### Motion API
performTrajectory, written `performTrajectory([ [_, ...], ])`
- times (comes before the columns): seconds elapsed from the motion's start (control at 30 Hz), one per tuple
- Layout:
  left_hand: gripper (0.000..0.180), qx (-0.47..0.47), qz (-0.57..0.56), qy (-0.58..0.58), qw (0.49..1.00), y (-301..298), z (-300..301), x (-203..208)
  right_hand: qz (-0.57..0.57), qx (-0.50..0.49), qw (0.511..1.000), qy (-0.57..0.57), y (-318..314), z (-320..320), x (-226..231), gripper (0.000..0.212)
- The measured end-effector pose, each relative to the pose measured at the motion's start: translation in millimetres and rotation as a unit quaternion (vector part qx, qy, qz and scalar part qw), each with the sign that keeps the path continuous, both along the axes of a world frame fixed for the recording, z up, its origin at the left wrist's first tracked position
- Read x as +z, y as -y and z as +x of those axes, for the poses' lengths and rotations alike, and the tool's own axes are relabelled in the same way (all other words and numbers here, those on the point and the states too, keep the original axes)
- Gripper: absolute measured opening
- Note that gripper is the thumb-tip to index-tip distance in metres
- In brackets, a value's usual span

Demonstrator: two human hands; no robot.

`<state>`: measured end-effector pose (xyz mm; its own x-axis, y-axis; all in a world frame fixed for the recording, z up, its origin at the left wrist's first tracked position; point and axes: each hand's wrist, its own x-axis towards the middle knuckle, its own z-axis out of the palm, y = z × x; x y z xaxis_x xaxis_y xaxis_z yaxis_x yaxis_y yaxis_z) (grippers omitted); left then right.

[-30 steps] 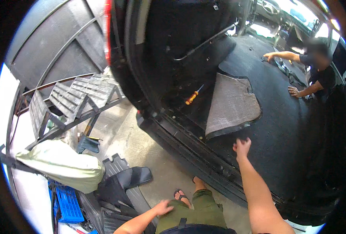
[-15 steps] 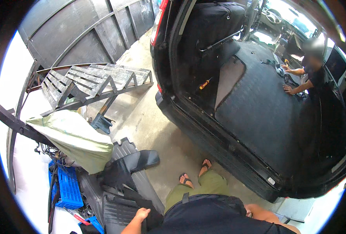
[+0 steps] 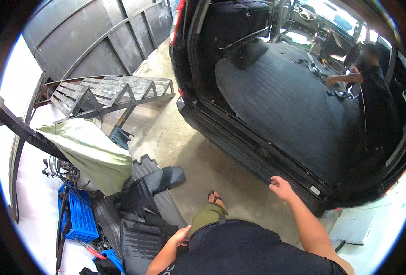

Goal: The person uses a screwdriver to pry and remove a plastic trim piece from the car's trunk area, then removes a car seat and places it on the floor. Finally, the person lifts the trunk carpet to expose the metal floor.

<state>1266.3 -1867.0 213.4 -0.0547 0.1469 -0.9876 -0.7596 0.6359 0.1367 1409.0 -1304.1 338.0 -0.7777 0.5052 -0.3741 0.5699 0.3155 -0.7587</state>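
Observation:
My right hand (image 3: 282,188) is raised beside the rear sill (image 3: 258,153) of a dark vehicle, fingers loosely curled with nothing visible in them. Low by my thigh, my left hand (image 3: 182,236) hangs with its fingers stretched and holds nothing I can see. A black ribbed floor mat (image 3: 276,91) covers the cargo floor, its rounded edge running close to the sill. On the mat's far side lie black straps (image 3: 338,93). A co-worker (image 3: 379,101) in dark clothes leans in at the vehicle's right side, one arm stretched over the mat.
To the left are a metal step frame (image 3: 106,91), a pale green sack (image 3: 90,153) and a blue crate (image 3: 81,213). Black mats (image 3: 145,245) lie stacked beside my left leg. A folded black seat (image 3: 235,23) stands inside the vehicle, and a white panel (image 3: 354,227) lies at right.
The mat's near-left part now lies over the bare patch and the orange-handled screwdriver seen before. My right hand has come up and forward. The co-worker's arms have shifted.

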Motion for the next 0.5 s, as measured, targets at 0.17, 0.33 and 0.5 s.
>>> performTrajectory([
  [0.17, 0.076, -0.167, -0.04, -0.022, 0.985, 65.9, 55.1, 15.2, -0.015, -0.059, 0.997, 0.041, 55.0, 162.1, -69.2, 0.051],
  [0.33, 0.061, -0.281, -0.066, -0.08, 0.954, 97.5, 79.7, 32.6, 0.212, 0.266, 0.859, 0.381, 134.7, 436.8, -174.0, 0.028],
  [0.5, 0.055, -0.219, -0.06, -0.176, 0.958, 81.9, 71.7, 42.7, -0.114, -0.046, 0.865, 0.487, 208.6, 580.9, -174.6, 0.031],
])
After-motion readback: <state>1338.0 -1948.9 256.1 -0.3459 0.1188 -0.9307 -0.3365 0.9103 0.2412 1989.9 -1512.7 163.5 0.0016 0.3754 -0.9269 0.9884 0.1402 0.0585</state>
